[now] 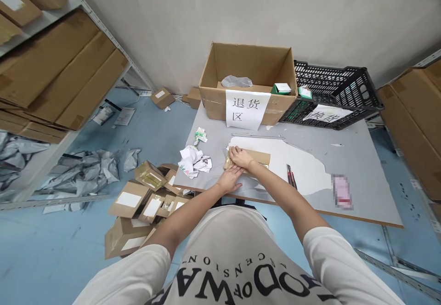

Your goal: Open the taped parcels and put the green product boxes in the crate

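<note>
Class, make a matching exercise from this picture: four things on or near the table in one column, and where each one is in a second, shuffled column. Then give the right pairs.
Things
1. flat brown box
2. crumpled paper
3. black crate
4. utility knife

Places
A. back right of the table
B. right of the person's right arm
C. under both hands
D. near the table's left edge

Pairs: 1-C, 2-D, 3-A, 4-B

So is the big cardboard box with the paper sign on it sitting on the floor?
No, the cardboard box stands on the grey table, at its far edge beside the black crate.
</note>
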The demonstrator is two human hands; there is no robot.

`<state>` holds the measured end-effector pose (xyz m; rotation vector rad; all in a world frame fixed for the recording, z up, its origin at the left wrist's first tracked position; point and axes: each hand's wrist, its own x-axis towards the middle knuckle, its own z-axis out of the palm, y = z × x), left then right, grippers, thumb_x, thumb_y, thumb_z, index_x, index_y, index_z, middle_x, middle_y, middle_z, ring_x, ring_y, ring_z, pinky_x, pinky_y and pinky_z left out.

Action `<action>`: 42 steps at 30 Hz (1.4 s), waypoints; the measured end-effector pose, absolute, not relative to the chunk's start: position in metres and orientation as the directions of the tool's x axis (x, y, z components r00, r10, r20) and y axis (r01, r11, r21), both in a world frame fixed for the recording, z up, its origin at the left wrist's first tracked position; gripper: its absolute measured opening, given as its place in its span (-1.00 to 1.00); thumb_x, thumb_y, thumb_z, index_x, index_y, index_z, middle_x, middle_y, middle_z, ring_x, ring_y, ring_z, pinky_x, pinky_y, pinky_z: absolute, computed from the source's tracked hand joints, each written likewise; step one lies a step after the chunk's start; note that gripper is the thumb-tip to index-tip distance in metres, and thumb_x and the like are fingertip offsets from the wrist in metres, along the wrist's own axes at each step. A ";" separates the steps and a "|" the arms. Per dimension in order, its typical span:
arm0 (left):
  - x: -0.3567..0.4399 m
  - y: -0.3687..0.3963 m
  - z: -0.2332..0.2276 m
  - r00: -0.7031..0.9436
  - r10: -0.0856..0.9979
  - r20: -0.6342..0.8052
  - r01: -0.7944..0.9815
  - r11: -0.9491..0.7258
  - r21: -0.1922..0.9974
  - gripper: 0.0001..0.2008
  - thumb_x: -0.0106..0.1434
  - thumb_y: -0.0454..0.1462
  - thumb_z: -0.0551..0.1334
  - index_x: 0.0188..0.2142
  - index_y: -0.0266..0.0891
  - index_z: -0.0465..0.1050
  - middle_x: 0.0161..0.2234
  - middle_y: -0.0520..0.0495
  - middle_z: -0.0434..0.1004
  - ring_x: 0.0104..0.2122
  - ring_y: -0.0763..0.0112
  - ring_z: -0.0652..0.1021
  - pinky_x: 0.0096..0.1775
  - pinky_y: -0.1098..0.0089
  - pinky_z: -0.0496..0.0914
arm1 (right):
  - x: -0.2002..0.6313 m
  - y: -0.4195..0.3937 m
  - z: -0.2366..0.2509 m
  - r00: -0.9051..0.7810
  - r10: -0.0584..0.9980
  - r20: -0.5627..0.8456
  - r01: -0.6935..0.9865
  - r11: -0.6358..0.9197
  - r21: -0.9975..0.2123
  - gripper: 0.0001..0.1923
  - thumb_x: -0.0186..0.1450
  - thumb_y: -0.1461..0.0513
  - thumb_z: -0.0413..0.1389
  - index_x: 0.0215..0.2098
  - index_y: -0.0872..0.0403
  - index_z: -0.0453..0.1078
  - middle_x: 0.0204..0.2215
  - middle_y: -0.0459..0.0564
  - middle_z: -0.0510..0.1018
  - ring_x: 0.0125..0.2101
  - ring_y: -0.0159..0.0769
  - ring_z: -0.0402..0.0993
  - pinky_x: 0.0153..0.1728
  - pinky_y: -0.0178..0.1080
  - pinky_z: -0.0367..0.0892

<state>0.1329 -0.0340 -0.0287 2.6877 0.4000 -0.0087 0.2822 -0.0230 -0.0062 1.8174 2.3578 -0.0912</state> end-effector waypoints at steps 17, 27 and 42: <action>0.157 -0.038 0.000 0.906 0.421 -0.043 0.412 -0.855 0.314 -0.52 0.27 -0.02 0.04 0.07 -0.24 0.28 0.02 -0.29 0.36 0.04 0.01 0.34 0.06 0.02 0.10 | 0.388 -0.221 -0.049 0.830 0.554 0.060 0.493 -0.680 -0.543 -0.47 0.36 0.14 -0.22 0.21 0.25 0.09 0.13 0.30 0.27 0.16 -0.09 0.16 0.14 -0.03 0.10; 0.180 -0.017 0.002 0.915 0.403 -0.021 0.392 -0.874 0.286 -0.19 0.09 0.13 0.18 0.20 -0.30 0.09 0.26 -0.33 0.01 0.22 -0.06 0.08 0.19 0.03 -0.07 | 0.400 -0.295 -0.111 0.863 0.332 -0.381 0.252 -0.936 -0.244 -0.58 0.27 0.10 -0.02 0.02 0.12 0.32 0.03 0.24 0.30 0.06 -0.01 0.26 0.00 -0.05 0.22; 0.179 0.017 -0.004 0.942 0.294 -0.161 0.330 -0.901 0.281 0.25 -0.26 0.20 0.34 0.28 -0.36 -0.15 0.22 -0.43 0.06 0.22 -0.16 0.07 0.19 -0.12 -0.24 | 0.408 -0.272 -0.094 0.807 0.429 -0.406 0.034 -0.721 -0.693 -0.52 0.23 0.10 -0.03 0.07 0.14 0.10 -0.24 0.06 0.48 -0.34 -0.26 0.49 -0.30 -0.20 0.41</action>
